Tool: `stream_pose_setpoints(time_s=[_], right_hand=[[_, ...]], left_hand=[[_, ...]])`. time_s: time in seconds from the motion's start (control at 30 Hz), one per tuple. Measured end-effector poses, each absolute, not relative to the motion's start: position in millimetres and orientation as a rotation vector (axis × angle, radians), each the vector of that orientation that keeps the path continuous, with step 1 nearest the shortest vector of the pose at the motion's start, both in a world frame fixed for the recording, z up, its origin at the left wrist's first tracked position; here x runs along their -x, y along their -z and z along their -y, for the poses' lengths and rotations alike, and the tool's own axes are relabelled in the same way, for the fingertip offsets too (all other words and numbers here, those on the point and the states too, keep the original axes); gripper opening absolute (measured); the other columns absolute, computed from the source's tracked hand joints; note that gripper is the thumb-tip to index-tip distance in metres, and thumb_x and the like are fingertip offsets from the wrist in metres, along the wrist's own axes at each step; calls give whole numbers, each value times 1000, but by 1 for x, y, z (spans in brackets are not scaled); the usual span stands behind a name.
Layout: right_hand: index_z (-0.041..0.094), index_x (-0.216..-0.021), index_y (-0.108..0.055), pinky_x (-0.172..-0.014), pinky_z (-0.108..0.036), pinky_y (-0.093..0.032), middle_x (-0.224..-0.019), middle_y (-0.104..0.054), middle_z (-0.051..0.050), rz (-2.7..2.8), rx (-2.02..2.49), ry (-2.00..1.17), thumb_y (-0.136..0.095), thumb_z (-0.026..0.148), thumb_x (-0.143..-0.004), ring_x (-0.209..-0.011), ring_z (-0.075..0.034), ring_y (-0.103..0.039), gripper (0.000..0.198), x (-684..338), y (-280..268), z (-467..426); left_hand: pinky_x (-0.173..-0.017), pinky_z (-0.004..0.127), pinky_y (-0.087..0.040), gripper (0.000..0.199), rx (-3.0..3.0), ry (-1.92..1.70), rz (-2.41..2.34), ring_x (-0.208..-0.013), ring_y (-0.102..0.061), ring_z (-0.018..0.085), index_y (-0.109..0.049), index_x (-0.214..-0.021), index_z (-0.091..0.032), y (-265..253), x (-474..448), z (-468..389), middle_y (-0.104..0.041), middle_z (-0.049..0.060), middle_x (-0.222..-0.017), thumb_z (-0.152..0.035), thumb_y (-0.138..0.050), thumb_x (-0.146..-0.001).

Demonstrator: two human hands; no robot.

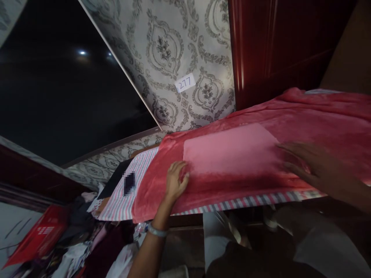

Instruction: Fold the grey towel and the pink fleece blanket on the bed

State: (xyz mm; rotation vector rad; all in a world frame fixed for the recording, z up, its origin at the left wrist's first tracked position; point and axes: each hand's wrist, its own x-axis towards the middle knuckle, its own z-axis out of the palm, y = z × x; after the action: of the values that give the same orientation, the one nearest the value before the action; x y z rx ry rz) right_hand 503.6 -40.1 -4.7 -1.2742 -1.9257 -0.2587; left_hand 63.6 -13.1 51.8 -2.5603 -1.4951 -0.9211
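A flat pink rectangular sheet (228, 148) lies on a red plush blanket (156, 193); whether it is paper or cloth I cannot tell, and its near edge blurs into the red. By the sheet's near left corner is my left hand (175, 179), fingers curved and thumb apart, resting on or just above the blanket. Over the sheet's right end reaches my right hand (308, 162), smeared a little by motion, with fingers stretched out and thumb apart. Neither hand shows anything gripped. Under the blanket a striped cloth (136, 166) sticks out at the left and along the front edge.
A dark blurred-out rectangle (129, 184) lies on the striped cloth. Behind stand a large dark screen (72, 85), patterned wallpaper with a "277" label (185, 82), and a red-brown wooden panel (278, 42). Clothes and a red bag (43, 235) are heaped at lower left.
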Motion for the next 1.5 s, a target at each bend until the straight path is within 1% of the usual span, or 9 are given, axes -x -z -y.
stream_pose_setpoints(time_s=[0.1, 0.17, 0.23, 0.5, 0.8, 1.07, 1.27, 1.4, 1.5], right_hand=[[16, -149, -47, -116, -56, -36, -148, -51, -17, 2088, 1309, 282, -26, 60, -101, -142, -34, -42, 69, -461, -23, -4], [18, -152, -47, -113, -63, -35, -156, -42, -17, 2166, 1391, 301, -29, 59, -100, -145, -38, -35, 68, -432, -31, -34], [23, -152, -48, -110, -67, -34, -159, -37, -15, 2240, 1450, 301, -37, 59, -99, -145, -41, -34, 65, -410, -25, -57], [32, -153, -47, -111, -68, -32, -160, -37, -9, 2238, 1433, 345, -36, 62, -98, -145, -39, -35, 64, -398, 60, -71], [35, -154, -44, -113, -67, -30, -162, -34, -6, 2231, 1464, 274, -37, 65, -96, -147, -38, -33, 66, -398, 69, -76], [33, -153, -47, -115, -68, -27, -162, -34, -8, 2245, 1483, 221, -37, 66, -96, -148, -39, -30, 67, -397, 64, -74], [30, -157, -41, -115, -70, -26, -163, -28, -9, 2372, 1533, 23, -41, 66, -94, -150, -40, -26, 72, -401, 39, -75], [25, -155, -46, -111, -70, -33, -159, -37, -14, 2498, 1528, -145, -38, 57, -97, -146, -41, -35, 66, -398, 0, -88], [25, -152, -49, -113, -69, -29, -158, -39, -14, 2531, 1347, -63, -32, 49, -101, -147, -39, -34, 59, -377, -21, -106]], left_hand=[[-123, 52, -28, 65, 2580, 632, 1561, -152, -33, 30, -44, -150, -18, -72, -120, -12, -40, 15, -161, -51, -52, -95], [-125, 55, -19, 78, 2593, 434, 1597, -157, -19, 31, -34, -158, -18, -76, -153, -28, -26, 16, -168, -60, -51, -94], [-125, 59, -13, 83, 2567, 311, 1641, -158, -12, 33, -30, -160, -19, -69, -172, -39, -21, 17, -169, -66, -49, -94], [-121, 71, -11, 95, 2416, 251, 1911, -156, -9, 44, -30, -161, -26, -8, -164, -41, -18, 19, -169, -81, -46, -85], [-120, 73, -9, 96, 2487, 253, 1942, -154, -10, 49, -32, -161, -25, -7, -165, -44, -21, 17, -169, -79, -52, -84], [-121, 71, -7, 97, 2480, 244, 1982, -156, -9, 44, -32, -160, -28, -9, -166, -42, -20, 16, -170, -84, -46, -83], [-122, 69, -7, 93, 2475, 264, 2009, -156, -10, 42, -32, -160, -29, -15, -166, -40, -20, 14, -170, -81, -47, -84], [-125, 63, -7, 86, 2501, 292, 1998, -157, -14, 35, -32, -160, -24, -35, -161, -38, -25, 15, -169, -73, -44, -91], [-126, 61, -6, 82, 2399, 388, 1971, -157, -15, 34, -35, -159, -20, -47, -160, -33, -29, 15, -167, -69, -42, -93]])
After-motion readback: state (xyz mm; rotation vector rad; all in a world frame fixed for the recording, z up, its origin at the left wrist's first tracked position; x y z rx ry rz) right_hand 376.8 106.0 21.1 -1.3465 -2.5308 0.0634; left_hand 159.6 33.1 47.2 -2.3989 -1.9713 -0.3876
